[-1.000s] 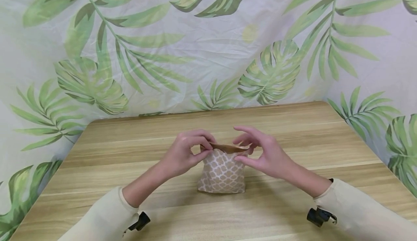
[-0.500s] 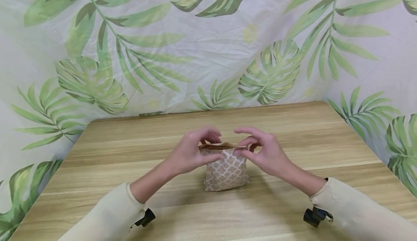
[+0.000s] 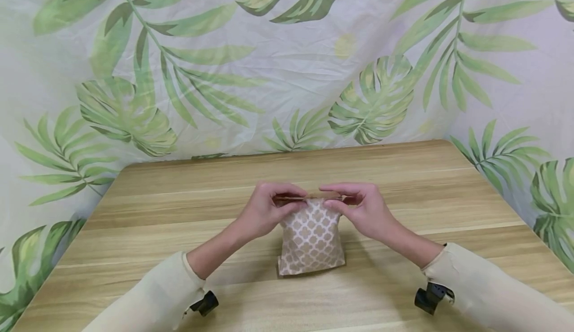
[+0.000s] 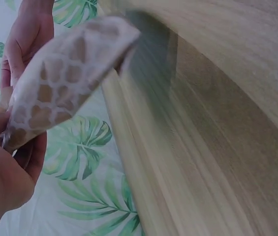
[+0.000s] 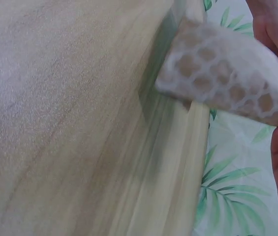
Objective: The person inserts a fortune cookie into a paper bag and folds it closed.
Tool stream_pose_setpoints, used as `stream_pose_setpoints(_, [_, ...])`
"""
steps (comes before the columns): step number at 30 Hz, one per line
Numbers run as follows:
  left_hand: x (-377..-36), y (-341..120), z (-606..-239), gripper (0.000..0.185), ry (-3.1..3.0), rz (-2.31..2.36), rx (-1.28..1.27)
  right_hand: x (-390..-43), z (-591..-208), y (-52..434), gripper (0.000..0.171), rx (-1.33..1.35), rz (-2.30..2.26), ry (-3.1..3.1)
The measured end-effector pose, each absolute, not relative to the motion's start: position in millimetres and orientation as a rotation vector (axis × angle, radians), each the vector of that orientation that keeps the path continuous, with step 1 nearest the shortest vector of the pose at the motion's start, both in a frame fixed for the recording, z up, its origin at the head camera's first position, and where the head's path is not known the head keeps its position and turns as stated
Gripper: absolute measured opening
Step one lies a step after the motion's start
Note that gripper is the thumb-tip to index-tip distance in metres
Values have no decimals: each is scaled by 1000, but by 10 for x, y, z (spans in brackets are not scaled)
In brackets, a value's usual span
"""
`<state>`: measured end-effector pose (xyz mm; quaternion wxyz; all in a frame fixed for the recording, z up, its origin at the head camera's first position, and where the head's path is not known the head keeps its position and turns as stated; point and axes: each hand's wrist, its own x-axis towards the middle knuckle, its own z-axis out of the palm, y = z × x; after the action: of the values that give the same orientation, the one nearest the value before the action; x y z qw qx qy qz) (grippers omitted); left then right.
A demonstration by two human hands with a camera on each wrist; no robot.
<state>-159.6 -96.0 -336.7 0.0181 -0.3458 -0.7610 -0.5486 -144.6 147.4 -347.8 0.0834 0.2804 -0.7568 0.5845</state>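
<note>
A small brown paper bag (image 3: 313,242) with a white lattice pattern stands before me at the middle of the wooden table. My left hand (image 3: 264,210) pinches the left part of its top edge, thumb on the near face and fingers behind. On the right part of that edge, my right hand (image 3: 365,210) pinches in the same way. The bag's mouth is drawn to a narrow line between the hands. Both wrist views show the bag slanting, its top between the fingers and its bottom end over the table; what it contains is hidden.
The light wooden table (image 3: 179,207) stretches around the bag on all sides. A white cloth with green leaves (image 3: 287,73) hangs behind its back edge. A small black camera sits under each sleeve cuff, the left camera (image 3: 206,303) and the right camera (image 3: 426,298).
The bag's gaping mouth has been pressed together. My left hand has moved right along the top edge, and both hands' fingers have drawn in on it. The bag's bottom has swung slightly toward me.
</note>
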Motion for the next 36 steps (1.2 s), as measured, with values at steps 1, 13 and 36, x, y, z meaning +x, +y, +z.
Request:
stream_pose_setpoints(1, [-1600, -966, -3373, 17, -2354, -1715, -1073, -1455, -3493, 1476, 25, 827, 1793, -2247])
stream_pose_setpoints(13, [-1639, -1054, -3397, 19, -2311, -1657, -1225, -1492, -3570, 1508, 10, 872, 1930, -2199])
stream_pose_setpoints(36, [-1642, -1047, -3430, 20, -2364, -1578, -1072, -1521, -3601, 1497, 22, 848, 2017, -2117])
